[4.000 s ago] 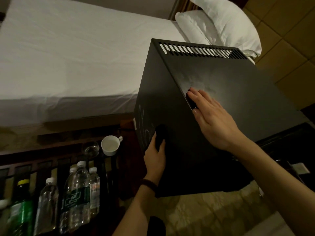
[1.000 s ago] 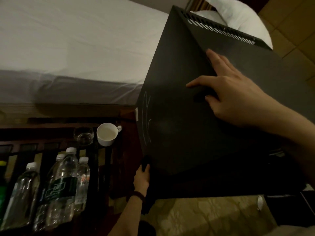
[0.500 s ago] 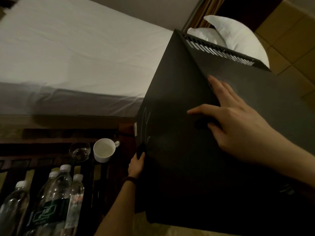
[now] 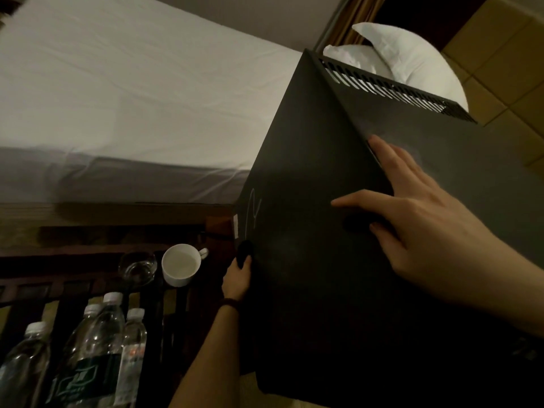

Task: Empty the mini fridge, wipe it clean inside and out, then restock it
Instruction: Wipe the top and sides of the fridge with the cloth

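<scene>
Mini fridge [image 4: 309,260]: black metal box, tilted, filling the right half of the view beside the bed, above a tan patterned floor; slotted vent strip along its far top edge; pale scribble and a small white sticker near its left corner.
Bed [image 4: 132,98]: white sheet, smooth, stretching across the upper left, behind the fridge.
Pillows [image 4: 412,60]: two, white, propped at the head of the bed, partly hidden behind the vent strip.
Right hand [image 4: 418,219]: laid over the ridge where two fridge panels meet; fingers straight and spread, thumb pointing left, nothing grasped.
Slatted rack [image 4: 73,287]: dark wood, lower left, carrying the drinks and cups.
Water bottles [image 4: 97,348]: clear plastic, white caps, clustered at the bottom left; one with a dark green label.
Left hand [image 4: 237,278]: low at the fridge's left corner, dark band on the wrist; fingers curled round a small dark cloth pressed to the panel.
White cup [image 4: 181,265]: upright on the rack, just left of the left hand.
Glass [image 4: 137,267]: clear, just beside the cup.
Cloth [image 4: 245,252]: dark wad, touching the fridge below the scribble.
</scene>
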Tool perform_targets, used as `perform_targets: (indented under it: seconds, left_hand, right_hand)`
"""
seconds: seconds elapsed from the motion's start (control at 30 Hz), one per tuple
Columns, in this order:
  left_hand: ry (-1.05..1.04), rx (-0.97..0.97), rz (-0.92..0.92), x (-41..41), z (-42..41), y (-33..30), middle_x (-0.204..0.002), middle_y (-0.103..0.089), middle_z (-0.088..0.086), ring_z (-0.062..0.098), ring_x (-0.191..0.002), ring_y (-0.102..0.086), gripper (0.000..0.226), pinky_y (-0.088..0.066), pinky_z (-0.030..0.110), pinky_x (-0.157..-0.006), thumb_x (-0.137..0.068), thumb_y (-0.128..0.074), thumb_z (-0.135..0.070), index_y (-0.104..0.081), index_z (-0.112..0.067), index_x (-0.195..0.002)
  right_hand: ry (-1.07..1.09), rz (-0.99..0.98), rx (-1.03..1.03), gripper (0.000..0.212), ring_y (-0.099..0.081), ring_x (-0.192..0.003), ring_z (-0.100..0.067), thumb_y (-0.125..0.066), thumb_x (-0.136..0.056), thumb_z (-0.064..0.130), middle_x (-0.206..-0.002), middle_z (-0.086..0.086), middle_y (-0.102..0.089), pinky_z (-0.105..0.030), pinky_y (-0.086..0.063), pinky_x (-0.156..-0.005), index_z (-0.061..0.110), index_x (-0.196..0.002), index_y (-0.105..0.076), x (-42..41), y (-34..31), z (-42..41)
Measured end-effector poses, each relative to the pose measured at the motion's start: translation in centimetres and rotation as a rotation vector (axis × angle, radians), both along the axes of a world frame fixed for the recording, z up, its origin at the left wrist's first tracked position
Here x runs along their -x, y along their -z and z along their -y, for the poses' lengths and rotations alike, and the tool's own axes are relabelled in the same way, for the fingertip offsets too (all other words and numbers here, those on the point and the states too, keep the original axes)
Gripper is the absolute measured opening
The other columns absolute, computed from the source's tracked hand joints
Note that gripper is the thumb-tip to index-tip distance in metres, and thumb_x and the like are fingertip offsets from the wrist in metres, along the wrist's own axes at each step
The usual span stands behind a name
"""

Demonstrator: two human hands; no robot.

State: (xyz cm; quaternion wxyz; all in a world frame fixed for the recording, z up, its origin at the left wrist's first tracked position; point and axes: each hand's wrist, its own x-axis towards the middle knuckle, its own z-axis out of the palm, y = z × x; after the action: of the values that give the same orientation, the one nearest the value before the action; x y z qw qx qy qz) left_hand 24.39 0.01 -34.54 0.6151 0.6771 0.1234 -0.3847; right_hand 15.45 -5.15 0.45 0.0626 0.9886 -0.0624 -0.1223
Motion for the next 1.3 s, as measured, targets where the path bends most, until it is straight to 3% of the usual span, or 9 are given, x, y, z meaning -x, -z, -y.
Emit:
perform_targets:
  seconds: [0.2, 0.33, 0.47, 0.63, 0.73, 0.83, 0.97, 1.1, 1.3]
  left_hand:
    - [-0.014, 0.062, 0.011, 1.4, -0.4, 0.3, -0.138, -0.047, 0.007, 0.026, -0.125, -0.045, 0.047, -0.033, 0.043, -0.107, -0.095, -0.042, -0.040, -0.039, -0.024, -0.140]
    - [-0.078, 0.247, 0.307, -1.3, 0.7, -2.7, -0.136, -0.051, 0.003, 0.020, -0.125, -0.047, 0.047, -0.035, 0.045, -0.107, -0.092, -0.052, -0.036, -0.044, -0.029, -0.137]
    - [-0.065, 0.169, 0.516, -6.3, 1.8, -5.3, -0.135, -0.052, 0.008, 0.024, -0.125, -0.046, 0.045, -0.035, 0.040, -0.107, -0.095, -0.048, -0.029, -0.042, -0.019, -0.139]
    - [0.140, 0.003, 0.278, -7.1, 1.3, 0.3, -0.140, -0.044, 0.015, 0.034, -0.127, -0.042, 0.048, -0.033, 0.043, -0.107, -0.098, -0.036, -0.037, -0.036, -0.015, -0.141]
    - [0.179, -0.061, -0.022, -3.5, 0.5, 4.5, -0.143, -0.039, 0.016, 0.033, -0.128, -0.040, 0.051, -0.030, 0.044, -0.109, -0.099, -0.034, -0.039, -0.033, -0.012, -0.142]
    - [0.119, 0.009, -0.101, -3.2, 0.3, 4.7, -0.142, -0.041, 0.015, 0.033, -0.128, -0.041, 0.052, -0.029, 0.048, -0.110, -0.097, -0.037, -0.040, -0.036, -0.013, -0.141]
    - [0.022, 0.108, 0.241, -6.6, 1.4, -0.4, -0.135, -0.050, 0.012, 0.030, -0.123, -0.047, 0.048, -0.034, 0.048, -0.106, -0.095, -0.043, -0.039, -0.043, -0.016, -0.137]
    - [-0.059, 0.332, 0.569, -11.9, 2.7, -9.2, -0.124, -0.059, 0.012, 0.027, -0.116, -0.053, 0.049, -0.041, 0.042, -0.101, -0.086, -0.053, -0.040, -0.055, -0.010, -0.124]
    - [-0.062, 0.264, 0.551, -13.7, 3.2, -9.5, -0.118, -0.058, 0.013, 0.030, -0.112, -0.053, 0.036, -0.041, 0.035, -0.093, -0.097, -0.044, -0.027, -0.051, -0.007, -0.125]
  right_hand:
    - [-0.019, 0.003, -0.035, 0.052, 0.028, -0.128, -0.004, -0.036, -0.083, 0.030, -0.151, 0.006, 0.030, -0.023, 0.012, -0.102, 0.053, -0.130, -0.036, 0.0, 0.1, -0.1]
    - [-0.042, 0.022, -0.052, 0.057, 0.026, -0.130, -0.005, -0.032, -0.075, 0.033, -0.151, 0.006, 0.028, -0.025, 0.012, -0.102, 0.056, -0.127, -0.038, -0.1, 0.4, 0.3]
    - [-0.047, 0.074, -0.049, 0.050, -0.004, -0.138, -0.029, -0.045, -0.069, 0.024, -0.155, -0.016, -0.011, -0.048, -0.005, -0.100, 0.041, -0.114, -0.061, -0.2, 1.2, 1.2]
    - [-0.115, 0.139, 0.046, 0.047, -0.021, -0.130, -0.042, -0.051, -0.066, 0.021, -0.147, -0.027, -0.027, -0.058, -0.014, -0.090, 0.035, -0.109, -0.063, -0.1, 1.8, 1.8]
    - [-0.080, 0.135, -0.017, 0.050, -0.001, -0.138, -0.028, -0.044, -0.070, 0.027, -0.155, -0.013, -0.007, -0.049, -0.003, -0.101, 0.042, -0.116, -0.059, -0.3, 1.6, 1.5]
    - [-0.130, 0.163, -0.014, 0.050, 0.003, -0.140, -0.027, -0.044, -0.073, 0.027, -0.156, -0.011, -0.002, -0.044, 0.001, -0.103, 0.042, -0.118, -0.058, 0.0, 1.6, 1.6]
    - [-0.160, 0.171, -0.013, 0.049, 0.006, -0.139, -0.026, -0.059, -0.077, 0.020, -0.156, -0.010, 0.003, -0.042, 0.003, -0.103, 0.042, -0.120, -0.056, 0.0, 1.5, 1.6]
    - [-0.147, 0.175, 0.080, 0.052, -0.029, -0.130, -0.047, -0.072, -0.060, 0.012, -0.145, -0.029, -0.030, -0.055, -0.015, -0.092, 0.033, -0.107, -0.065, 0.1, 2.2, 1.8]
    - [-0.187, 0.221, 0.128, 0.053, -0.036, -0.126, -0.048, -0.075, -0.055, 0.014, -0.141, -0.030, -0.036, -0.054, -0.021, -0.091, 0.031, -0.104, -0.067, 0.3, 2.3, 2.0]
